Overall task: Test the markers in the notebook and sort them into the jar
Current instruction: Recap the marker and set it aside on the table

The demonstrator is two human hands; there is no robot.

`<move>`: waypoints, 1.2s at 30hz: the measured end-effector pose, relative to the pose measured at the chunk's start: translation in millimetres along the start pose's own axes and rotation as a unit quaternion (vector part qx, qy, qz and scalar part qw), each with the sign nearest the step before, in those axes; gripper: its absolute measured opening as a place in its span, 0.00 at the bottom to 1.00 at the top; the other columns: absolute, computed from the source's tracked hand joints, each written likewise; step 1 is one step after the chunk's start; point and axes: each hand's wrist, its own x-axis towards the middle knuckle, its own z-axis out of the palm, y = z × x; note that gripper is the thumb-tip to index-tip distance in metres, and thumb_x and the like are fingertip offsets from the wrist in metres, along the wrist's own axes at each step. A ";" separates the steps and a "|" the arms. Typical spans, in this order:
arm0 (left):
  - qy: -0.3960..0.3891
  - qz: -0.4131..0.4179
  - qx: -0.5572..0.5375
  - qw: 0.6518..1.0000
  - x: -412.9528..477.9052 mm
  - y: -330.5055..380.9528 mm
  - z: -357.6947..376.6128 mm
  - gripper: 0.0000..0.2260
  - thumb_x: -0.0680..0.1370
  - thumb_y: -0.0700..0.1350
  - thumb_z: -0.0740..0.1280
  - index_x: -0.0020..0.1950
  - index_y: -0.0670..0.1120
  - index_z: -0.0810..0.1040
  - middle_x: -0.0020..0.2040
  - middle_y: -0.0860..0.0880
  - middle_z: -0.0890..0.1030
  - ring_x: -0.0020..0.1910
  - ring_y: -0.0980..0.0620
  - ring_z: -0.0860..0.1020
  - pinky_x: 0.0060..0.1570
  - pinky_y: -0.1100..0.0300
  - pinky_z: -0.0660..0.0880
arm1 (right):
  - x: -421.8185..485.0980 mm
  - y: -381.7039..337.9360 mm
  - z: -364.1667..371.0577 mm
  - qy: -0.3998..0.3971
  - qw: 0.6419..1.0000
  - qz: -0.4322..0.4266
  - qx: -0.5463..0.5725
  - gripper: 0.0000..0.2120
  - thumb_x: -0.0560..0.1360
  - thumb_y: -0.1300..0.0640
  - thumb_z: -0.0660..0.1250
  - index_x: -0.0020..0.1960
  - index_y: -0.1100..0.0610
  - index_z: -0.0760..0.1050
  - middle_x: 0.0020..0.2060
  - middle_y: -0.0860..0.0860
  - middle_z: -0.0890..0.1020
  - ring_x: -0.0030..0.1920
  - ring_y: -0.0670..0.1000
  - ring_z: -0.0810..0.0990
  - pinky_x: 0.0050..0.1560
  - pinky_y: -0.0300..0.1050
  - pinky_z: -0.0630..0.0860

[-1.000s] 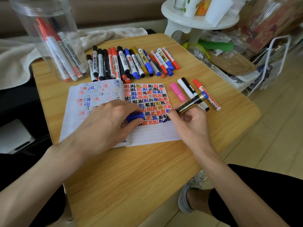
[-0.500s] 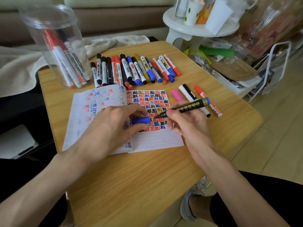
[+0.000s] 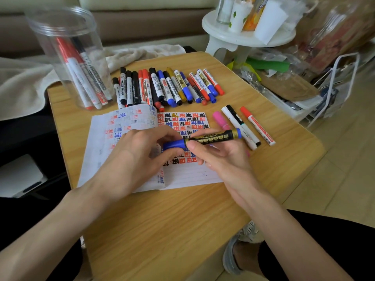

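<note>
My right hand (image 3: 221,155) grips a black-and-gold marker (image 3: 215,137) held level above the open notebook (image 3: 182,175). My left hand (image 3: 132,157) pinches its blue cap (image 3: 174,144), which sits over the marker's tip end. The notebook's right page is filled with rows of red, blue, black and gold test marks. A clear plastic jar (image 3: 67,57) stands at the table's back left with several red and black markers leaning inside. A row of several capped markers (image 3: 168,86) lies behind the notebook.
A pink marker (image 3: 220,119), a white-and-black marker (image 3: 240,123) and a red marker (image 3: 257,125) lie right of the notebook. A white stool (image 3: 243,39) with cups stands behind the small wooden table (image 3: 162,220). Cluttered trays and a wire rack (image 3: 341,86) sit at right.
My right hand lifted the marker's tip off the page and turned it level. My left hand brought the blue cap up onto the tip end.
</note>
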 end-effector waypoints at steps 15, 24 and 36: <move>0.020 -0.072 -0.051 0.996 2.0 -10.5 -13.7 0.13 0.71 0.59 0.70 0.54 0.59 0.84 0.44 0.62 0.85 0.44 0.60 0.84 0.52 0.54 0.81 | 12.6 -10.0 -24.2 -0.030 0.998 0.014 -0.056 0.08 0.76 0.57 0.75 0.55 0.55 0.84 0.43 0.53 0.88 0.39 0.49 0.84 0.38 0.37 0.76; 0.054 -0.080 -0.061 0.993 -2.7 -9.4 -11.5 0.17 0.72 0.60 0.69 0.57 0.56 0.85 0.43 0.63 0.85 0.44 0.61 0.84 0.54 0.56 0.80 | 17.0 -7.5 -20.8 -0.041 0.986 -0.059 -0.151 0.11 0.75 0.56 0.76 0.57 0.50 0.84 0.49 0.44 0.87 0.39 0.37 0.84 0.40 0.30 0.77; 0.098 -0.065 -0.051 0.992 -3.7 -17.4 -15.8 0.12 0.73 0.55 0.72 0.55 0.57 0.86 0.49 0.65 0.84 0.48 0.66 0.82 0.53 0.68 0.77 | 27.9 -4.3 -8.9 -0.028 0.981 -0.102 -0.163 0.10 0.75 0.48 0.74 0.56 0.44 0.85 0.52 0.43 0.88 0.53 0.45 0.87 0.53 0.50 0.85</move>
